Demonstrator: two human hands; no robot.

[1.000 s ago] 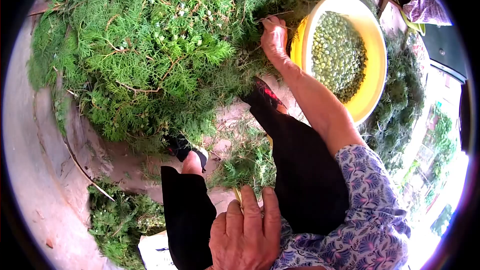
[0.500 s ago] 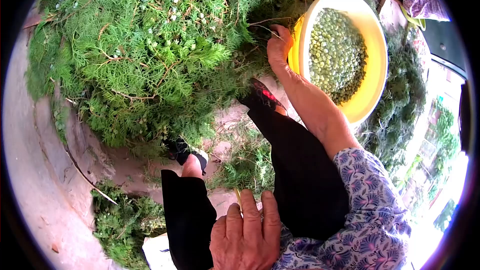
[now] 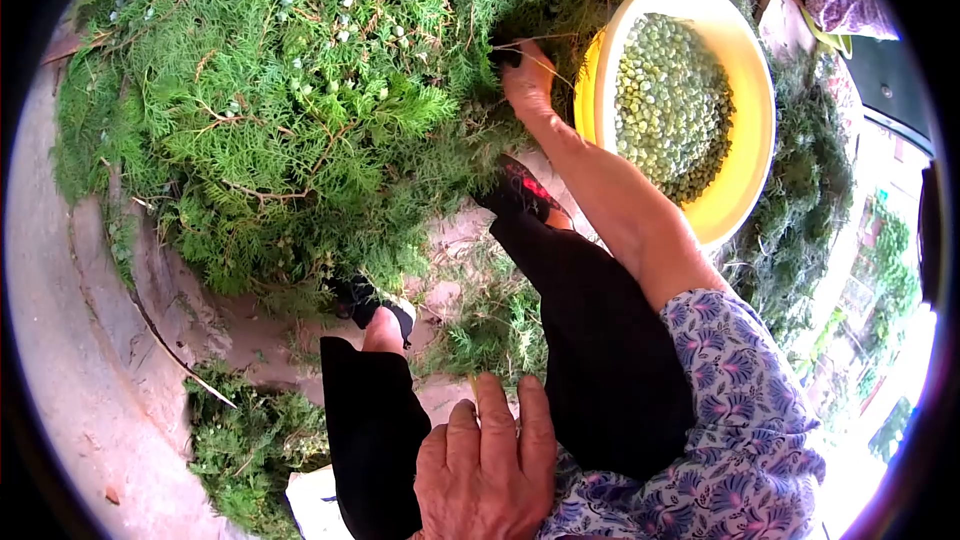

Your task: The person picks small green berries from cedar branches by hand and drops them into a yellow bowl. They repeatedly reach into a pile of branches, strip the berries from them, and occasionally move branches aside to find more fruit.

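Note:
My right hand (image 3: 527, 85) reaches out between the evergreen pile and the yellow basin (image 3: 737, 175). Its fingers look curled and are partly hidden by shadow; a thin bare twig (image 3: 545, 40) crosses by them, and a dark patch lies beside them. I cannot make out what they hold. Small round pale-green pieces (image 3: 668, 100), like seed cones, fill much of the basin. Close to my lap, my left hand (image 3: 485, 475) has its back up and fingers bent down, with a thin yellowish stick (image 3: 474, 382) poking out between them.
A large heap of scaly evergreen branches (image 3: 300, 110) with bluish cones fills the upper left. Loose sprigs (image 3: 495, 330) lie between my feet, more greenery (image 3: 255, 440) at lower left. A long bare stick (image 3: 170, 350) lies on the floor. Another person's sleeve (image 3: 855, 5) shows at upper right.
My right hand has moved left, away from the basin's side and toward the evergreen heap. My left hand has barely shifted.

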